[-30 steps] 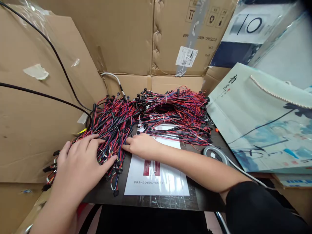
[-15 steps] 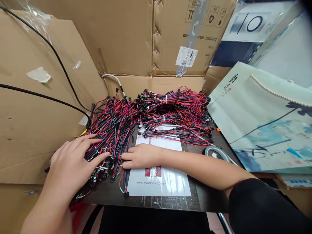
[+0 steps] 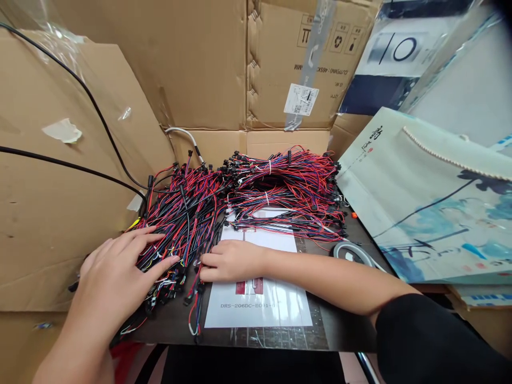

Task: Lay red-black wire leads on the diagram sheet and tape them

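So here's my bench right now. The loose wire heap [image 3: 186,213], red, black and blue strands with little black plugs on the ends, sits on the left part of the dark table [image 3: 332,333]. It lies squarely between my two hands. Its long axis runs near to far, with the near ends fanning out toward the table edge and the far ends up against the cardboard boxes [image 3: 200,64].

My left hand [image 3: 116,272] is spread out flat, palm down, on the near-left side of the heap. The fingers are splayed over the strands and not gripping anything. The bulk of the wires lies right of and beyond it.

My right hand [image 3: 230,260] rests on the printed sheet [image 3: 260,306] just right of the heap. Its fingers are loosely curled and point left, with the tips right up against the strands. I honestly can't tell if a wire is pinched under them. Both hands are touching the pile, but the left one covers more of it.

Further back on the right are the tied bundles [image 3: 288,184], neater and lying left to right, well apart from both hands. There's also a white cable coil [image 3: 354,250] near my right forearm, a big paper bag [image 3: 432,213] leaning in on the right, and two black cables [image 3: 80,90] draped across the cardboard on the left.
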{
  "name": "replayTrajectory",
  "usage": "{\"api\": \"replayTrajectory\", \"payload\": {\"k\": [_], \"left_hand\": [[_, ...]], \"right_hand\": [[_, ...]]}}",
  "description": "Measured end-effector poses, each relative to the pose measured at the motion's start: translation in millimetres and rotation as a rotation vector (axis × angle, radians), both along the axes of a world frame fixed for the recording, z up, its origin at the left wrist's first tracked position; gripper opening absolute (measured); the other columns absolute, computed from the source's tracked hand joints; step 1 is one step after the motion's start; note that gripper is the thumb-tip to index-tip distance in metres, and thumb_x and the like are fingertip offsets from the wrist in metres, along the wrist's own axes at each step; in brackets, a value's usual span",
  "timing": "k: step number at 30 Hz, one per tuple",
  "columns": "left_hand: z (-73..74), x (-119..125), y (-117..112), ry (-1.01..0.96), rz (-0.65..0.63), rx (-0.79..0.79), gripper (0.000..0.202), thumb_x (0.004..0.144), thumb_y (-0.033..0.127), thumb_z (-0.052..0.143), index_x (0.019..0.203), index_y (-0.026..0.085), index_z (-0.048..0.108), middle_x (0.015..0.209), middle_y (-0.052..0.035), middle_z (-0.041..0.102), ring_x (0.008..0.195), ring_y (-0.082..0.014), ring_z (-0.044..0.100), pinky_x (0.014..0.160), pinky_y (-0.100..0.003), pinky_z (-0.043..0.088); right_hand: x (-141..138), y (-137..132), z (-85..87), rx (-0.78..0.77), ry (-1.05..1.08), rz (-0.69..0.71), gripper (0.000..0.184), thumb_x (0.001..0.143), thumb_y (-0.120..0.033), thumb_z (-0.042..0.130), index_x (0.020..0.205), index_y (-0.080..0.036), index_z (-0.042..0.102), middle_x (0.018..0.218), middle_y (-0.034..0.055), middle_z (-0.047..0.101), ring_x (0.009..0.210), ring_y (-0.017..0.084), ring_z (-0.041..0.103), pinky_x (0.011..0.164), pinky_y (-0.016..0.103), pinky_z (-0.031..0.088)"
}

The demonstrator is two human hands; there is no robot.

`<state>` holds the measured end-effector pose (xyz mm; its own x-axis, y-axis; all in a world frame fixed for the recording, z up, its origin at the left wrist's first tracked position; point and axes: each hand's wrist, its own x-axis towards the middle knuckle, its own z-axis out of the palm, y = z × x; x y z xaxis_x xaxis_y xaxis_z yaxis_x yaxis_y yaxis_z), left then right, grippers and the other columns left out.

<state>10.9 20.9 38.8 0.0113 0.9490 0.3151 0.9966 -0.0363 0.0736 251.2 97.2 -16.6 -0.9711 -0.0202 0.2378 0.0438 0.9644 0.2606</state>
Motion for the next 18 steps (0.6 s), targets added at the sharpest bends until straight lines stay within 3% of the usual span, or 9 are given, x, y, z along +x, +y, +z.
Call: {"api": "replayTrajectory", "payload": {"k": [3,11,18], "left_hand": [[-1.0,-1,0,0.004,0.003,-0.004,0.039,0.087,0.052,0.059,0.115,0.025,0.061,0.13,-0.009,0.062,0.121,-0.0358,0.057,0.101,-0.061,0.047],[-3.2,-3,0,0.017,-0.017,0.023,0.039,0.087,0.054,0.057,0.115,0.025,0.06,0.131,-0.0084,0.062,0.12,-0.0351,0.058,0.1,-0.06,0.048],[-3.8,-4,2,0.022,-0.017,0.035,0.042,0.086,0.058,0.054,0.114,0.028,0.062,0.13,-0.0068,0.063,0.118,-0.0362,0.059,0.098,-0.061,0.048]], "right_hand": [[-13,-2,-5.1,-0.002,0.008,-0.035,0.033,0.104,-0.017,0.026,0.106,-0.021,0.059,0.098,0.0054,0.061,0.076,0.015,0.057,0.066,0.031,0.043],[-30,17,-5.6,0.012,-0.02,-0.075,0.028,0.103,-0.019,0.032,0.105,-0.019,0.06,0.096,0.006,0.061,0.08,0.017,0.06,0.067,0.033,0.045],[-41,40,-10.1,-0.028,-0.012,-0.244,0.022,0.1,-0.016,0.038,0.104,-0.016,0.059,0.095,0.0074,0.062,0.082,0.02,0.062,0.071,0.037,0.048]]}}
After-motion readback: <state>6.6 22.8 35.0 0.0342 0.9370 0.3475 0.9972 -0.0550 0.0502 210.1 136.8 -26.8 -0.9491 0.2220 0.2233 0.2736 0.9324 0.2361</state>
